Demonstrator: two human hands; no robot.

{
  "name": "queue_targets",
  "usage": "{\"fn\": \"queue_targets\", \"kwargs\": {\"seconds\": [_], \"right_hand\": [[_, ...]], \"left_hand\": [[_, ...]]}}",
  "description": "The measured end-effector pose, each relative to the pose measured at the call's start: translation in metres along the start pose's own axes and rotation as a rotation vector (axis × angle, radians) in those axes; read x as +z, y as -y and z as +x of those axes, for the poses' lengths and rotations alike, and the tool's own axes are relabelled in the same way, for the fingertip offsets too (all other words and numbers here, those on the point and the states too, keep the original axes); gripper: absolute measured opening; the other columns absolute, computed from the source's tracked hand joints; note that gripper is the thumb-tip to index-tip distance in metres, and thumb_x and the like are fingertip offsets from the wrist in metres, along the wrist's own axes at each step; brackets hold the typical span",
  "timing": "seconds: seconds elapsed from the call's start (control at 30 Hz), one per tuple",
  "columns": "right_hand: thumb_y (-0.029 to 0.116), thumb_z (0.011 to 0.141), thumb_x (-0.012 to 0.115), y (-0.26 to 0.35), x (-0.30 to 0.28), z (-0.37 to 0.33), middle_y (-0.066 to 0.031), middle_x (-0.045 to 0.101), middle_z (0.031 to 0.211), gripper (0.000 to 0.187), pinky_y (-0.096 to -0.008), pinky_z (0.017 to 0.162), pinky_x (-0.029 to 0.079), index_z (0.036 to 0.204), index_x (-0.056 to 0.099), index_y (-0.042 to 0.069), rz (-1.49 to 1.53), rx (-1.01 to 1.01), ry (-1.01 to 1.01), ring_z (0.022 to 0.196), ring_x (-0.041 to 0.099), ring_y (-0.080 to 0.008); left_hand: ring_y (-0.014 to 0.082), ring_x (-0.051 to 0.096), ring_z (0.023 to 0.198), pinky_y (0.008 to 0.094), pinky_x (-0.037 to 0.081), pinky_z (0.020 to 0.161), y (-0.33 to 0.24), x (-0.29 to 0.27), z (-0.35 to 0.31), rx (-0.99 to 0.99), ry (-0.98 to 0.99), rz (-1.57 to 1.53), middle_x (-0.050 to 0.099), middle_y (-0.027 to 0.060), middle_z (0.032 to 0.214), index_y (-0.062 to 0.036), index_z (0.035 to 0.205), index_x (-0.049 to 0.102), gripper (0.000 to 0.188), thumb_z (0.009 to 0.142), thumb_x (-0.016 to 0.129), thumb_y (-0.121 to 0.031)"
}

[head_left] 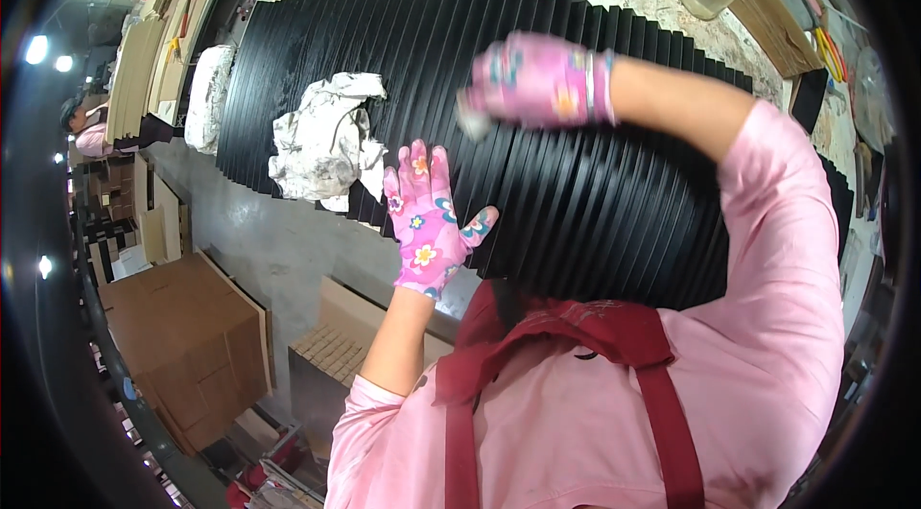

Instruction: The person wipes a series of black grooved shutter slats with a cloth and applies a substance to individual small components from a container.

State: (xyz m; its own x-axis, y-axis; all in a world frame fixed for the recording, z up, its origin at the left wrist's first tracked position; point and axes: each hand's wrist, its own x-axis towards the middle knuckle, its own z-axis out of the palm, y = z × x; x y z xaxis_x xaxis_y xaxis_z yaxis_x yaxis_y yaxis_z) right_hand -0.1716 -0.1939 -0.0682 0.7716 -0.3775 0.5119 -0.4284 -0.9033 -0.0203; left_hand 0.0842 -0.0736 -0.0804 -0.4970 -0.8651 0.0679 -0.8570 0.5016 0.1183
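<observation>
Black slats [576, 183]: left hand [427, 221] flat on them, right hand [537, 82] gripping a pad [472, 120].

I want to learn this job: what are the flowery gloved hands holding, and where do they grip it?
The right hand grips a small pale pad in its fingertips, pressed over the black strips. The left hand holds nothing; it lies flat on the strips.

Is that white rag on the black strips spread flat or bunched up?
Bunched up. The white rag lies crumpled in folds on the fanned black strips, just beyond the left hand.
</observation>
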Motion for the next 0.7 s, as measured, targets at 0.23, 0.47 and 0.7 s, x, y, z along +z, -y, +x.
{"fn": "queue_targets", "kwargs": {"seconds": [0.23, 0.47, 0.7], "right_hand": [[0.021, 0.097, 0.055, -0.100, 0.001, -0.024, -0.0025, 0.058, 0.080, 0.025, -0.0227, 0.051, 0.050, 0.121, 0.059, 0.013, 0.065, 0.726, 0.182, 0.059, 0.059, -0.0104], [0.027, 0.102, 0.049, -0.002, -0.008, -0.020, -0.0051, 0.064, 0.077, 0.023, -0.0275, 0.049, 0.054, 0.098, 0.065, 0.011, 0.014, 0.106, 0.136, 0.061, 0.065, -0.0168], [0.026, 0.097, 0.056, -0.149, -0.011, -0.058, -0.0102, 0.067, 0.084, 0.024, -0.0427, 0.081, 0.055, 0.112, 0.067, 0.011, -0.505, 0.617, 0.021, 0.080, 0.069, -0.0260]], "left_hand": [[0.0393, 0.019, 0.147, 0.0534, 0.009, 0.119, -0.001, 0.007, 0.006, 0.016, 0.038, 0.018, 0.023, 0.0248, 0.157, 0.0010, 0.152, 0.025, 0.103, 0.082, 0.058, -0.067], [0.0408, 0.019, 0.147, 0.0546, 0.010, 0.118, -0.001, -0.001, 0.001, 0.001, 0.032, -0.018, 0.023, 0.0250, 0.157, 0.0003, 0.152, 0.026, 0.101, 0.082, 0.060, -0.065], [0.0405, 0.017, 0.148, 0.0556, 0.009, 0.118, -0.001, 0.006, 0.007, 0.040, 0.036, 0.001, 0.021, 0.0243, 0.158, 0.0006, 0.153, 0.024, 0.102, 0.083, 0.058, -0.066]]}}
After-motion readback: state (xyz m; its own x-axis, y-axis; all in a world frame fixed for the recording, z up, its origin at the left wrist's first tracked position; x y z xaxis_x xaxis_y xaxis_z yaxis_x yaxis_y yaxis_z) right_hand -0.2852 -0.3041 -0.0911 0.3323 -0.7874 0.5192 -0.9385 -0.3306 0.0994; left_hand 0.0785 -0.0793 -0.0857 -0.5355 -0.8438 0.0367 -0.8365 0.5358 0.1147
